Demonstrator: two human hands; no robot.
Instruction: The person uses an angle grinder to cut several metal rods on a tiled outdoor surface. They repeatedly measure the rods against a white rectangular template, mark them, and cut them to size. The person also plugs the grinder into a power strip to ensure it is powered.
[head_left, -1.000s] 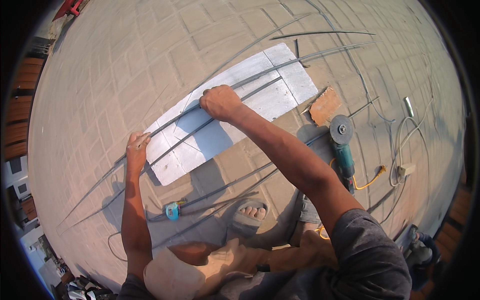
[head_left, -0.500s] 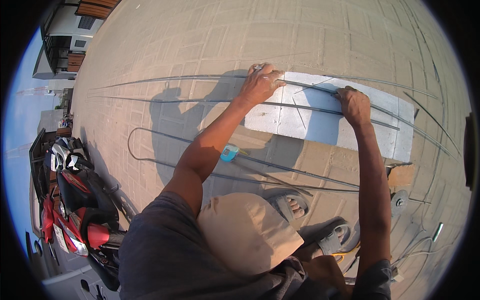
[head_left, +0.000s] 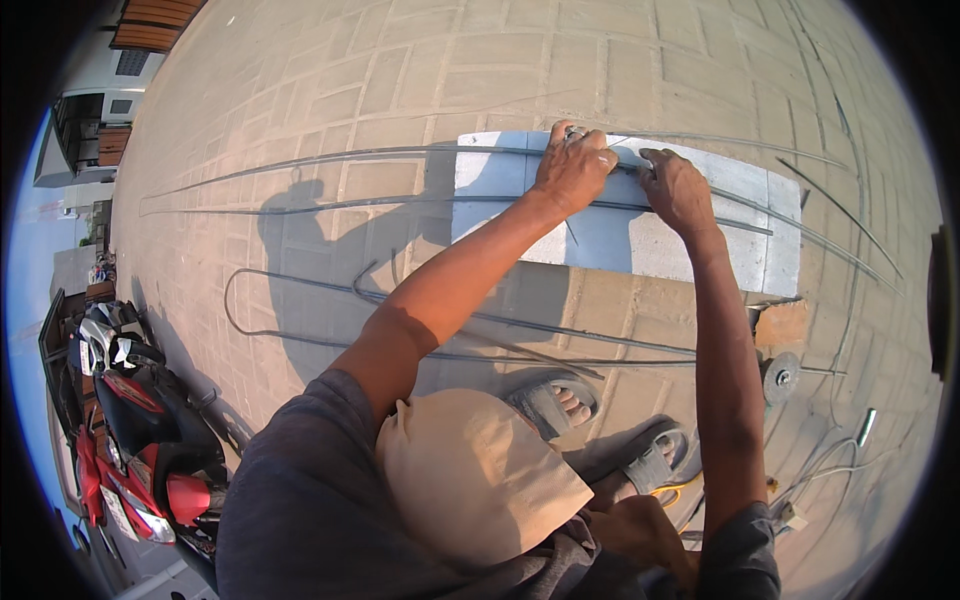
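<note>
A long bent steel rod (head_left: 400, 153) lies with its two legs across a pale block (head_left: 720, 265). My left hand (head_left: 577, 170) is closed on the far leg over the block's middle. Close to its right, my right hand (head_left: 680, 188) has its fingers curled on that same leg. A thin wire (head_left: 622, 140) shows by the left fingertips; whether either hand also pinches it is hidden. Another short wire (head_left: 571, 232) rests on the block. The rod's near leg passes under both wrists, apart from the fingers.
Another bent rod (head_left: 290, 277) lies on the paving nearer me, partly under my left forearm. A grinding disc (head_left: 781, 378) and a brown block (head_left: 781, 322) are by my right arm. Cables (head_left: 835, 480) lie at right. Red and black motorcycles (head_left: 140, 450) stand at left.
My left hand has slid right along the rod, close to my right hand. My left forearm now covers the blue tape measure. The whole view has shifted slightly.
</note>
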